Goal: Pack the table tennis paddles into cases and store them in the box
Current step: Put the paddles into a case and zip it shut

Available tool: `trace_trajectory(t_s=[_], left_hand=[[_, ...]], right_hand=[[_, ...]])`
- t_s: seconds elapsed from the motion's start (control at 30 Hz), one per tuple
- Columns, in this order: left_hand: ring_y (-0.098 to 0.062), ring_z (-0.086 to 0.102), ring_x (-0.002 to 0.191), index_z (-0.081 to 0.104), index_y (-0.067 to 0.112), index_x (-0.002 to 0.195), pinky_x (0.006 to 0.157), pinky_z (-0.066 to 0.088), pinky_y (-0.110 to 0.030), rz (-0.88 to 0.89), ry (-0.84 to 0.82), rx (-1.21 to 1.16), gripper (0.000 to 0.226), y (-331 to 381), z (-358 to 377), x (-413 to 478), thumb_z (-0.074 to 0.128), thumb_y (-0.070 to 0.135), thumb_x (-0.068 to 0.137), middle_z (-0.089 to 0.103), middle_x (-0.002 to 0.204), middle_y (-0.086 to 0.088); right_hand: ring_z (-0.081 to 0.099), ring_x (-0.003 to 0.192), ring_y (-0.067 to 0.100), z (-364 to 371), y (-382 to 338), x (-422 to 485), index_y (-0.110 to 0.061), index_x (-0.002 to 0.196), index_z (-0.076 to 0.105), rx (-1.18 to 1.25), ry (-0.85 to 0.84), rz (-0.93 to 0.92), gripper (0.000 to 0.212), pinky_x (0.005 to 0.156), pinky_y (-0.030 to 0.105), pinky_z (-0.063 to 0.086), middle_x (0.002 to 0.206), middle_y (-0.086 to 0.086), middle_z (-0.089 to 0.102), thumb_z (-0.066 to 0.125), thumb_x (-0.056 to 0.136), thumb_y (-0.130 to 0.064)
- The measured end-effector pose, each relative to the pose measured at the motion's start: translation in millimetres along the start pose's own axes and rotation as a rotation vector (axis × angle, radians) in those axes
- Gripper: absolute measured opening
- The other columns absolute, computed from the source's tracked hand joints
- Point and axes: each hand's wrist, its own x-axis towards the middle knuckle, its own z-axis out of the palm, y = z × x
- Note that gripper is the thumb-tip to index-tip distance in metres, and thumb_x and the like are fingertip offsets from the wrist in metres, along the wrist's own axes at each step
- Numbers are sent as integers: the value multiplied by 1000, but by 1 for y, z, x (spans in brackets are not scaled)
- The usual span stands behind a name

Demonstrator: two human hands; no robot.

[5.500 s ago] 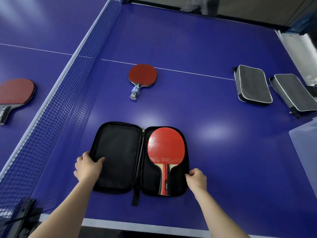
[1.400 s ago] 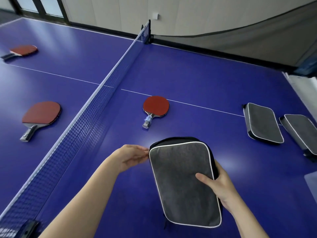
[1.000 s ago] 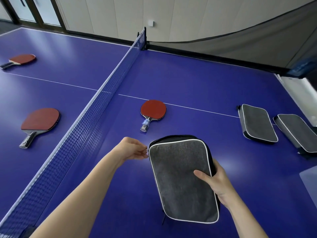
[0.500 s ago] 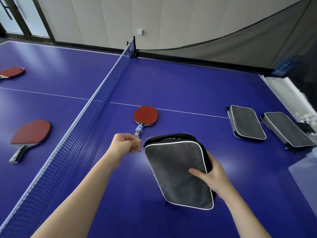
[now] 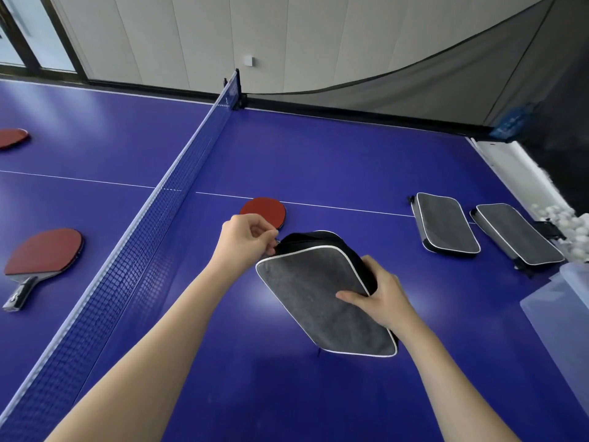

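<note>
In the head view, your right hand grips the right edge of the grey case, thumb on top. Your left hand pinches the zipper pull at the far corner. The case sits between both hands. It seems light and softly padded, so hold the piped edge, not the middle.

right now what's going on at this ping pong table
A person is working on a grey paddle case over the blue table: the right hand grips its side while the left hand pinches the zipper pull at the far corner. Three red paddles lie loose, one just beyond the case and two across the net. Two more grey cases lie to the right.
</note>
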Motion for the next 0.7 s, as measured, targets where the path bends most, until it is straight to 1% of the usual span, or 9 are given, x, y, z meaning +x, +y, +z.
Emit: trace_trajectory(t_s=[0.07,0.13,0.23,0.3,0.43,0.53,0.6,0.63,0.7], left_hand=[[-1,60,45,65,9,72,47,42,-7,37,-20,24,16,12,4,0,62,3,87,67,61,-1],[0,61,46,63,12,70,45,42,-9,81,-61,54,19,24,10,-1,62,4,87,67,61,1],[-6,61,53,60,18,67,55,50,-18,164,-80,139,22,34,18,-5,62,7,87,64,60,5],[-12,60,61,62,16,72,63,51,-25,236,-83,233,17,37,20,-7,62,9,87,63,63,4],[-25,60,79,64,5,82,72,47,-35,422,-151,462,9,46,29,-10,57,6,87,65,80,-5],[-31,57,82,59,3,88,73,44,-41,475,-194,610,11,49,43,-16,49,6,89,63,90,-11],[-33,57,82,57,4,91,74,44,-42,511,-214,703,12,47,52,-22,46,7,91,61,92,-11],[-33,57,83,57,4,93,75,44,-43,526,-210,700,13,44,54,-24,46,9,93,60,94,-10],[-30,58,84,61,4,96,76,45,-43,539,-183,584,16,33,52,-25,50,15,95,61,95,-8]], right_hand=[[59,84,-10,3,-4,4,-41,91,51,-22,-31,5,38,62,4,42,88,-25,64,81,66,-43],[57,84,-11,8,-7,8,-43,88,48,-74,-69,10,38,57,8,40,85,-23,64,79,67,-47],[57,80,-7,13,-9,12,-41,86,46,-112,-67,7,39,60,13,36,81,-19,63,78,67,-49],[56,81,-2,14,-10,14,-40,88,44,-149,-71,5,40,59,15,35,81,-19,61,77,68,-50],[51,74,-2,19,-16,17,-40,90,40,-274,-75,-16,42,55,14,31,78,-20,53,76,70,-49],[53,76,10,24,-18,19,-31,94,44,-297,-42,-34,43,60,17,36,83,-12,59,76,71,-47],[56,77,13,26,-18,19,-28,96,46,-293,-29,-56,43,64,18,40,85,-10,63,76,72,-46],[58,78,13,28,-17,19,-27,97,47,-288,-25,-57,43,67,20,43,85,-10,64,76,72,-46],[59,78,11,29,-16,17,-29,97,47,-277,-18,-44,42,70,23,44,83,-11,64,75,71,-48]])
